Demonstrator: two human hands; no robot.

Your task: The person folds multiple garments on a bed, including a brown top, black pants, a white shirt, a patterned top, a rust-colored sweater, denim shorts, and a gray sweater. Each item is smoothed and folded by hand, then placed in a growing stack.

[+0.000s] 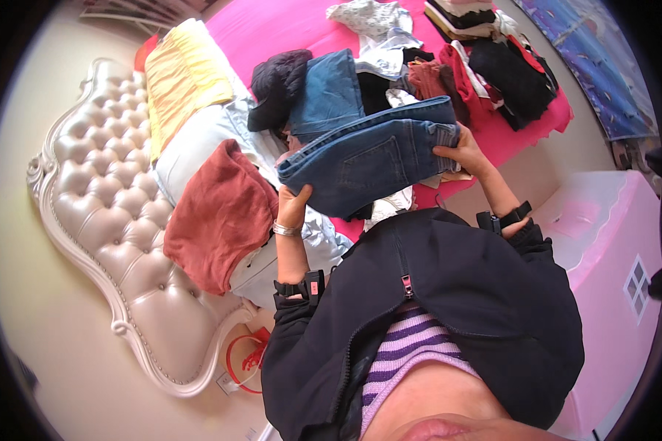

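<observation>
A folded pair of blue denim jeans [372, 165] is held up in front of me, a back pocket facing my side. My left hand [294, 203] grips its left lower corner, thumb on the near face. At the opposite end, my right hand [463, 150] pinches the gathered edge with the thumb in front. Behind the jeans lies another folded blue denim garment [331, 91], beside a dark quilted garment [281, 82]. A rust-red garment [223, 215] is heaped next to my left wrist.
The bed has a pink sheet [276, 27] and a tufted headboard [110, 165] on the left. Yellow fabric [185, 82] lies by the headboard. Folded dark clothes [513, 77] are piled at the far right. A pink play tent [612, 237] stands to the right.
</observation>
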